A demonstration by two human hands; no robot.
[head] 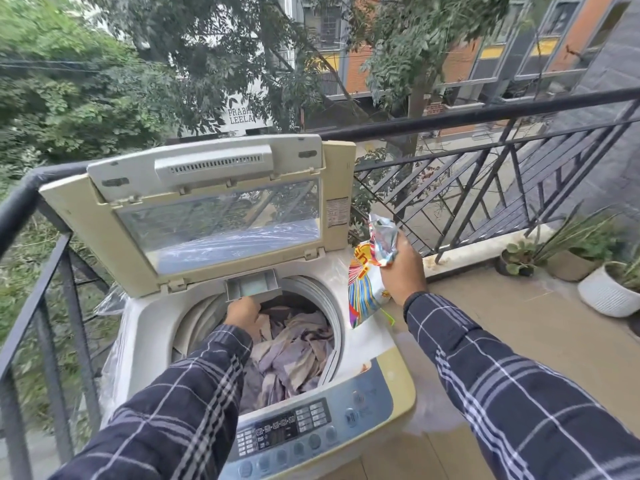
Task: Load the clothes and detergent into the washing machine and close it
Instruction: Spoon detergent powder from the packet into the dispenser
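**Inspector:** State the condition of the washing machine [149, 327].

**Assistant:** Top-loader, standing in the corner of a balcony against a black metal railing [450, 114]. The lid [214, 216] is raised and tilted back, with its clear window facing the camera. The drum opening is uncovered.

**Inspector:** Location of the clothes?

**Assistant:** The clothes [294, 351] lie inside the drum, a crumpled heap of grey, lilac and beige fabric filling most of the visible opening.

**Inspector:** Detergent?

**Assistant:** The detergent packet [363, 292], brightly striped with a silvery crumpled top, is held above the machine's right rear corner, its lower end near the top panel. Whether it touches the panel, I cannot tell.

**Inspector:** The hands?

**Assistant:** The right hand [403, 268] is closed around the upper part of the packet. The left hand [242, 313] reaches over the drum to the small grey detergent drawer [252, 285], which projects from the rear rim of the opening. Fingers are curled at the drawer's front underside; a firm grip cannot be confirmed. Both arms wear dark plaid sleeves.

**Inspector:** Other items?

**Assistant:** The control panel [298, 434] runs along the near edge. Potted plants [571, 251] stand on the balcony floor at right, well apart from the machine.
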